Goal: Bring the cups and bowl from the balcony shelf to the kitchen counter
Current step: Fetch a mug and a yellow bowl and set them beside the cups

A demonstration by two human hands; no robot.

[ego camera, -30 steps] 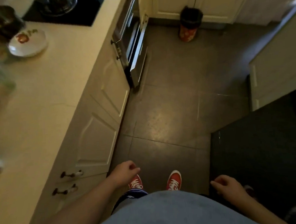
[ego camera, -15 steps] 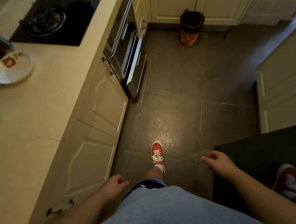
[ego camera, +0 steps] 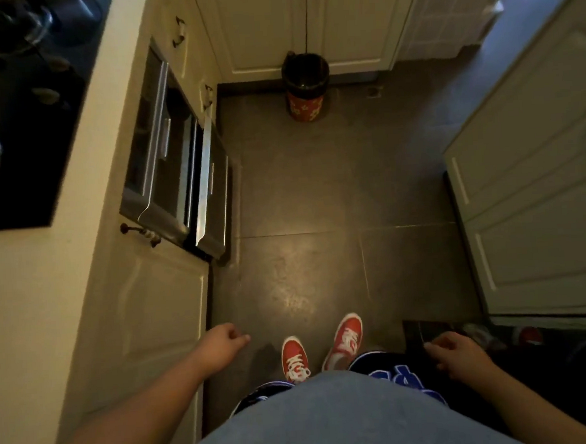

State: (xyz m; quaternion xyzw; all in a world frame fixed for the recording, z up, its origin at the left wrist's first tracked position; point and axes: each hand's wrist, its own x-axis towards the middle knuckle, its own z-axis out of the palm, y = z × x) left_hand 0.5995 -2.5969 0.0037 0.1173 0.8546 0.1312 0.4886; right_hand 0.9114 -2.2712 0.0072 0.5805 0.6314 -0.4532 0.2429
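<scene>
Neither grip holds anything: the left hand hangs with fingers loosely curled in over an empty palm, in front of a cream cabinet door, and the right hand is likewise half curled and empty, over a dark patch at the lower right. No cups and no bowl can be seen anywhere in the head view, so their place cannot be told. The pale tabletop runs up the left side, bare where it shows, with a black cooktop set into it at the far end. Below the cooktop sits a steel-fronted appliance whose front stands out from the cabinet line. Just beside it, on the near side, is a dark cabinet handle. The floor is dark grey tile with a dull shine in the middle. Two red shoes with white laces stand on it, the left shoe slightly behind the right shoe. At the far end of the floor a round bin, dark-lined with a red patterned base, stands against cream cupboard doors. More cream panelled doors line the right side. A grey-blue shirt fills the bottom edge.
</scene>
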